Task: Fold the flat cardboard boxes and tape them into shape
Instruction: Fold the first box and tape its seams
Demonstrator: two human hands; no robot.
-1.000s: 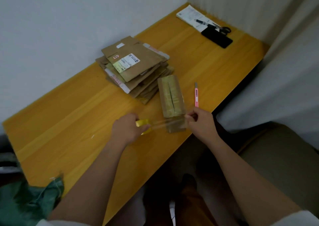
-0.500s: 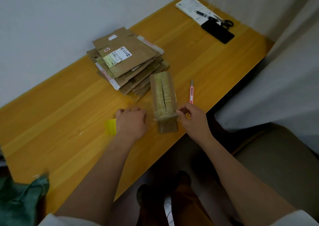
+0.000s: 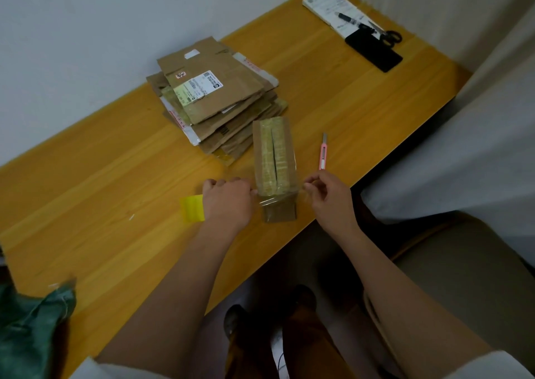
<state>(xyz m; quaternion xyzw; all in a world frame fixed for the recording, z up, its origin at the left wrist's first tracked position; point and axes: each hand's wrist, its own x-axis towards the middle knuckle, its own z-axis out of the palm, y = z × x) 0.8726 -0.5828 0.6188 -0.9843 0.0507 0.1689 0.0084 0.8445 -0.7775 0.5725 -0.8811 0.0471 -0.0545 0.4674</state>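
Observation:
A small folded cardboard box (image 3: 273, 158) stands on the wooden table (image 3: 115, 205) near its front edge, its top flaps meeting at a slit. A strip of clear tape (image 3: 278, 197) stretches across the box's near end. My left hand (image 3: 228, 200) grips the yellow tape roll (image 3: 192, 208) just left of the box. My right hand (image 3: 327, 195) pinches the tape's free end at the box's right side. A stack of flat cardboard boxes (image 3: 214, 101) lies behind the folded one.
A pink utility knife (image 3: 323, 153) lies right of the box. At the far right corner sit a paper pad (image 3: 333, 5), a pen (image 3: 347, 19), scissors (image 3: 388, 35) and a black phone (image 3: 373, 50). A green bag (image 3: 29, 329) is at the lower left.
The tape was held stretched above the table; both hands have lowered it onto the box's near end, and the roll now sits left of my left hand.

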